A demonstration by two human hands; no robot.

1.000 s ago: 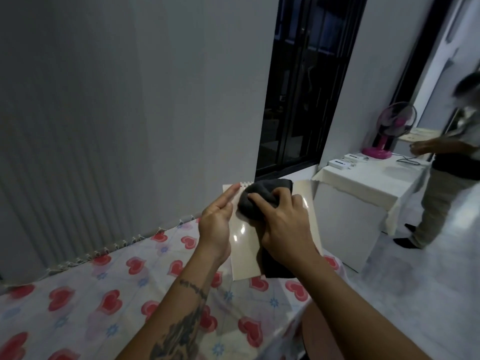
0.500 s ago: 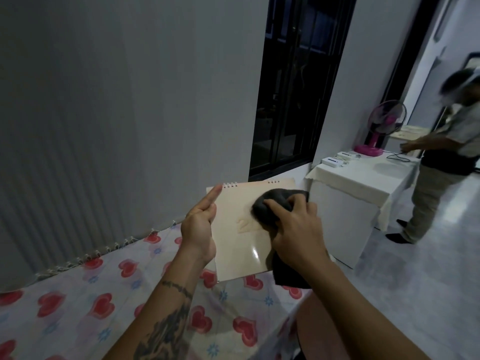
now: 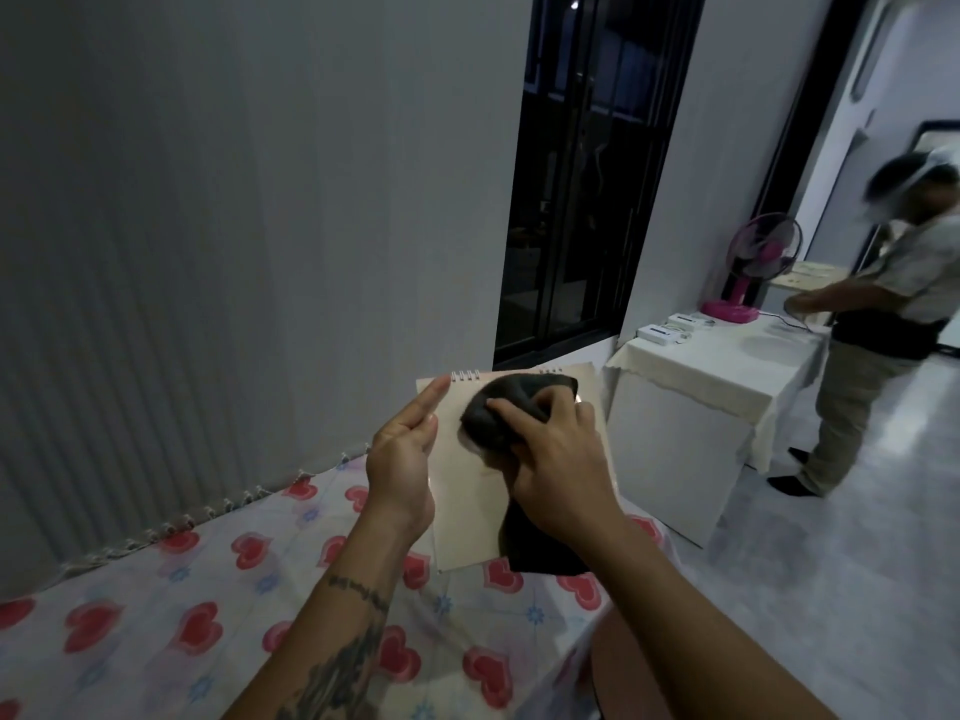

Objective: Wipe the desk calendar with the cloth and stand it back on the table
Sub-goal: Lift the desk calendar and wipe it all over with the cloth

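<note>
we hold the desk calendar (image 3: 467, 491) up in the air above the counter (image 3: 156, 615), which is covered by a white cloth with red hearts. our left hand (image 3: 402, 459) grips the calendar's left edge, thumb on the front face and index finger stretched up toward the wire spiral at the top; the other fingers are behind the card, so we cannot see them. our right hand (image 3: 558, 467) is closed on the dark cloth (image 3: 498, 415), pressing a bunched part of it against the upper half of the pale front page, while a loose end hangs below the wrist past the calendar's lower edge. the calendar looks tilted back toward us, though the wide lens makes that hard to judge. off to the right a second counter (image 3: 727, 376) carries a pink fan (image 3: 753, 267), and another person (image 3: 883, 324) stands beside it
</note>
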